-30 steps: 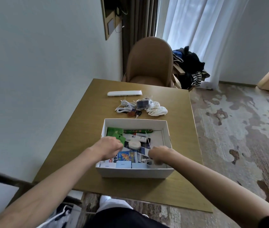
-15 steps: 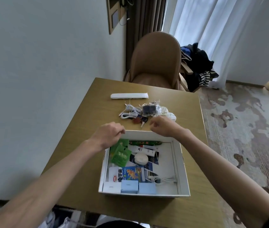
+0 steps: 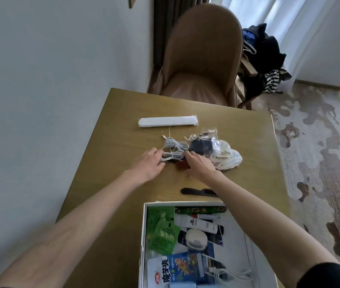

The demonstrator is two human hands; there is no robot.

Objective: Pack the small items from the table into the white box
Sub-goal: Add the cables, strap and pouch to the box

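The wooden worktop [image 3: 106, 173] stands against a pale wall, with a brown chair [image 3: 202, 48] behind it and patterned carpet [image 3: 321, 142] to the right. At the near edge the white box [image 3: 185, 204] holds green packets [image 3: 161, 231], a tube [image 3: 198, 222], a blue packet [image 3: 183, 267] and a cord [image 3: 229, 275]. Farther out lies a coiled cable [image 3: 174, 146]. The left hand [image 3: 149, 165] touches its left end and the right hand [image 3: 199, 166] its right end, fingers bent; whether either grips it cannot be told.

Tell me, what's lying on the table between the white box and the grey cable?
A flat black thing, maybe a comb, lies just past the white box; the right forearm hides one end. The head view shows it.
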